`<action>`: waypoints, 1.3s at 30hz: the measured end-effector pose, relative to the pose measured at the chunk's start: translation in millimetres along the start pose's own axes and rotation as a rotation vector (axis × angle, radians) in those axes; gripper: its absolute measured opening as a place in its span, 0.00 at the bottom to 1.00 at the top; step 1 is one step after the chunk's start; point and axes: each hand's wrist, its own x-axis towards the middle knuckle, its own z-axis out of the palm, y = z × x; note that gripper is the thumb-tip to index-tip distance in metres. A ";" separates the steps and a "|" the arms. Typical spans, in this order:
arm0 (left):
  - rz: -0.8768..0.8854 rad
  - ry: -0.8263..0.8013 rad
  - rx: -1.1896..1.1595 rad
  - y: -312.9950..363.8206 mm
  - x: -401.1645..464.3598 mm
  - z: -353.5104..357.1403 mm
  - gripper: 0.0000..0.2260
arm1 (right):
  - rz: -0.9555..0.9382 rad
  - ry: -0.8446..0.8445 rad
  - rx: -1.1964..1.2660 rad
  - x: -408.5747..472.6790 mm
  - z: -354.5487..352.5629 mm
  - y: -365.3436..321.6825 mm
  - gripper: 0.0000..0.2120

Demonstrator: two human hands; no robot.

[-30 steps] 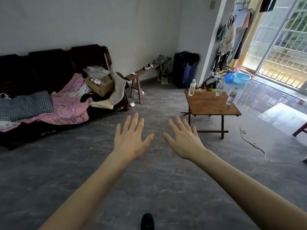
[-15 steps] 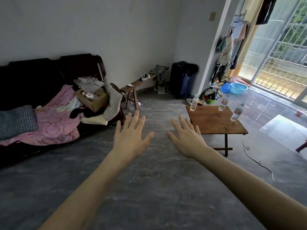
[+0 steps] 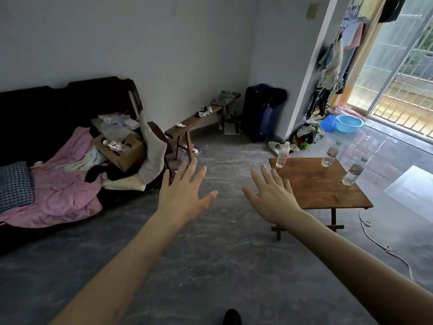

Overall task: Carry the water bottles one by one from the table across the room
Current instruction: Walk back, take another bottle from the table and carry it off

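Three clear water bottles stand on a low wooden table (image 3: 323, 195) ahead on the right: one at its far left corner (image 3: 281, 155), one at the far right (image 3: 330, 156), one at the right edge (image 3: 352, 173). My left hand (image 3: 181, 195) and my right hand (image 3: 271, 197) stretch forward over the grey floor with fingers spread, holding nothing. The right hand's fingers overlap the table's near left edge in the picture, short of the bottles.
A dark sofa (image 3: 58, 109) with a pink blanket (image 3: 63, 191) and a cardboard box (image 3: 124, 151) fills the left. A wooden bench (image 3: 196, 123) and a dark suitcase (image 3: 262, 111) stand by the far wall. A blue basin (image 3: 349, 123) sits by the balcony door. A cord (image 3: 379, 245) lies on the floor.
I have come nearer to the table, which looks larger and lower in view. Both hands stay spread and empty.
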 end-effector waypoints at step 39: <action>0.083 0.017 0.054 -156.3 594.2 -21.8 0.34 | 0.132 -0.061 0.037 561.4 -43.7 6.7 0.34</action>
